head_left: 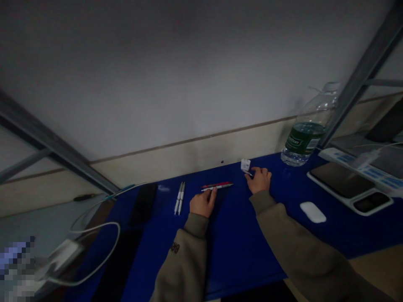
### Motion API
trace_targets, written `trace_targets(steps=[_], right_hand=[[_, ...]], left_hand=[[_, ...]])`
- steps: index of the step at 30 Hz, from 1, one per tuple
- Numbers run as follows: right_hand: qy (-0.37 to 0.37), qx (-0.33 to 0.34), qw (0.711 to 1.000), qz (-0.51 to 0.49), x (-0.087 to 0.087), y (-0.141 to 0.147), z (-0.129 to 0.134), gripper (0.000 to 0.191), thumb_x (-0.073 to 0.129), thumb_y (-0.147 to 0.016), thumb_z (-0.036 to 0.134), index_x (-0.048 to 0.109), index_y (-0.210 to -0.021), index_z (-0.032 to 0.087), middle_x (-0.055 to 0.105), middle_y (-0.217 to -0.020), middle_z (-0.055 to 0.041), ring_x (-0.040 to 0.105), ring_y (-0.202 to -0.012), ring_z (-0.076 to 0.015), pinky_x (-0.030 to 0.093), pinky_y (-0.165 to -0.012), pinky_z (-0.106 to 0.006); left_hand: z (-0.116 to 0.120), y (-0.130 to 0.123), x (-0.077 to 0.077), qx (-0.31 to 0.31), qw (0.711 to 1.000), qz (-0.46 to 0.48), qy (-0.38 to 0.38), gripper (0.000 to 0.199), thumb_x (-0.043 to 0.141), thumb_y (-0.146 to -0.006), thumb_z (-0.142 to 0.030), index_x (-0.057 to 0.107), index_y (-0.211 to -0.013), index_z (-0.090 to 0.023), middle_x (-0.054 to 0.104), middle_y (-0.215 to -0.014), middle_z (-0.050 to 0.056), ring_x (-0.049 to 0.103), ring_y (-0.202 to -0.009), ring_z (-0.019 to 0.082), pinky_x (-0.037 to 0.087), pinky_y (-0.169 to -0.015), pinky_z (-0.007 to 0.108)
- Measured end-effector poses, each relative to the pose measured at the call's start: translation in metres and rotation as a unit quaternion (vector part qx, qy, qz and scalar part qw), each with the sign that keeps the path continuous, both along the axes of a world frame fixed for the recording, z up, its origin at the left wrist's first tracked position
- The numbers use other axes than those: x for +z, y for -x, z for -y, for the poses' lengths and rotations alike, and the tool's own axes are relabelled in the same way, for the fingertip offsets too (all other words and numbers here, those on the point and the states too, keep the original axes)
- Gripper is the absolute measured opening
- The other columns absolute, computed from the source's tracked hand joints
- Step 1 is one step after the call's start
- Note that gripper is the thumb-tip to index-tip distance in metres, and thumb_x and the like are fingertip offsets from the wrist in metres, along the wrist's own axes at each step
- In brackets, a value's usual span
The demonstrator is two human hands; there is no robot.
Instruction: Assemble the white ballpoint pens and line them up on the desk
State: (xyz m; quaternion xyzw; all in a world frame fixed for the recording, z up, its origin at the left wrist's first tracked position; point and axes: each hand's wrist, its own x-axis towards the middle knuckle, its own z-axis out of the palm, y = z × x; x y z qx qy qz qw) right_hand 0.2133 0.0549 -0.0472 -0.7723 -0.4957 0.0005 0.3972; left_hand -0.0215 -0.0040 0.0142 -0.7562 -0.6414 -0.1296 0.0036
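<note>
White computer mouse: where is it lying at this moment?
In the head view, the white oval computer mouse lies on the blue desk surface, right of the person's right hand and left of the flat dark white-edged device.

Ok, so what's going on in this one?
A person has both bare hands on a blue desk. The left hand touches a red pen lying alongside a white pen. The right hand sits just beside a small white block. Two more white pens lie to the left, and a water bottle stands to the right.
</note>
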Motion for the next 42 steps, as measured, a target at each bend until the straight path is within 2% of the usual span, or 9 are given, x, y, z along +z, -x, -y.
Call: trace_targets(steps=[3, 5, 7, 9, 12, 16, 18, 23, 42], right_hand=[[0.026, 0.03, 0.999, 0.005, -0.004, 0.0, 0.002, 0.023, 0.062, -0.072, 0.032, 0.066, -0.089, 0.016, 0.054, -0.104, -0.017, 0.043, -0.099, -0.031, 0.034, -0.079, -0.041], [0.011, 0.083, 0.996, -0.027, -0.004, 0.003, 0.0, 0.016, 0.06, -0.074, 0.03, 0.065, -0.082, 0.017, 0.057, -0.095, -0.0147, 0.047, -0.093, -0.0281, 0.036, -0.077, -0.039], [-0.021, 0.154, 0.982, -0.104, -0.002, 0.009, -0.003, 0.018, 0.06, -0.074, 0.033, 0.064, -0.082, 0.017, 0.06, -0.083, -0.0099, 0.051, -0.081, -0.0232, 0.039, -0.074, -0.037], [-0.058, 0.227, 0.948, -0.214, 0.003, 0.018, -0.004, 0.025, 0.062, -0.072, 0.038, 0.063, -0.086, 0.017, 0.059, -0.074, -0.0051, 0.051, -0.07, -0.0185, 0.042, -0.067, -0.033], [-0.089, 0.31, 0.877, -0.355, 0.015, 0.034, 0.0, 0.034, 0.065, -0.069, 0.043, 0.064, -0.089, 0.016, 0.056, -0.068, -0.0018, 0.048, -0.061, -0.014, 0.041, -0.059, -0.029], [-0.079, 0.365, 0.805, -0.462, 0.031, 0.051, 0.013, 0.034, 0.059, -0.076, 0.046, 0.061, -0.091, 0.016, 0.055, -0.064, -0.0002, 0.048, -0.055, -0.0115, 0.039, -0.051, -0.026], [-0.055, 0.386, 0.781, -0.488, 0.035, 0.057, 0.018, 0.035, 0.059, -0.076, 0.048, 0.06, -0.089, 0.016, 0.057, -0.063, -0.0006, 0.049, -0.054, -0.0117, 0.04, -0.05, -0.025], [-0.017, 0.415, 0.773, -0.479, 0.037, 0.063, 0.023, 0.035, 0.061, -0.074, 0.049, 0.06, -0.084, 0.015, 0.057, -0.061, -0.0002, 0.048, -0.053, -0.0111, 0.04, -0.049, -0.025], [-0.007, 0.423, 0.755, -0.501, 0.034, 0.063, 0.02, 0.032, 0.062, -0.075, 0.045, 0.061, -0.087, 0.016, 0.06, -0.065, -0.002, 0.052, -0.058, -0.0128, 0.042, -0.05, -0.026]], left_hand=[[0.003, -0.003, 0.007, 0.005, 1.0, -0.008, 0.021, 0.056, 0.022, -0.092, -0.054, 0.065, -0.078, -0.021, 0.066, -0.068, 0.006, 0.063, -0.069, 0.017, 0.033, -0.056, 0.023], [0.004, -0.004, 0.01, 0.008, 0.999, -0.011, 0.029, 0.055, 0.022, -0.092, -0.053, 0.065, -0.079, -0.021, 0.067, -0.069, 0.006, 0.064, -0.072, 0.018, 0.035, -0.057, 0.024], [0.005, -0.004, 0.011, 0.012, 0.999, -0.014, 0.036, 0.055, 0.022, -0.092, -0.053, 0.065, -0.079, -0.021, 0.067, -0.07, 0.006, 0.064, -0.073, 0.018, 0.037, -0.058, 0.024], [0.004, -0.003, 0.009, 0.014, 0.999, -0.016, 0.043, 0.056, 0.022, -0.091, -0.054, 0.065, -0.079, -0.021, 0.067, -0.07, 0.006, 0.064, -0.073, 0.018, 0.037, -0.059, 0.023], [0.001, 0.0, 0.003, 0.01, 0.999, -0.014, 0.047, 0.058, 0.019, -0.091, -0.056, 0.064, -0.08, -0.022, 0.067, -0.072, 0.005, 0.064, -0.074, 0.018, 0.038, -0.059, 0.023], [0.0, 0.002, -0.005, -0.007, 0.999, -0.012, 0.045, 0.061, 0.017, -0.09, -0.058, 0.065, -0.081, -0.022, 0.067, -0.072, 0.005, 0.064, -0.074, 0.019, 0.038, -0.058, 0.024], [0.0, 0.001, -0.006, -0.013, 0.999, -0.009, 0.044, 0.061, 0.017, -0.09, -0.059, 0.065, -0.081, -0.022, 0.067, -0.072, 0.005, 0.064, -0.073, 0.019, 0.038, -0.058, 0.024], [0.002, 0.001, -0.004, -0.002, 0.998, -0.007, 0.054, 0.062, 0.017, -0.089, -0.06, 0.065, -0.081, -0.021, 0.067, -0.073, 0.006, 0.064, -0.073, 0.018, 0.038, -0.059, 0.024], [-0.003, 0.002, -0.002, -0.017, 0.998, -0.013, 0.063, 0.055, 0.02, -0.091, -0.054, 0.065, -0.091, -0.024, 0.069, -0.08, 0.007, 0.065, -0.079, 0.02, 0.041, -0.062, 0.025]])
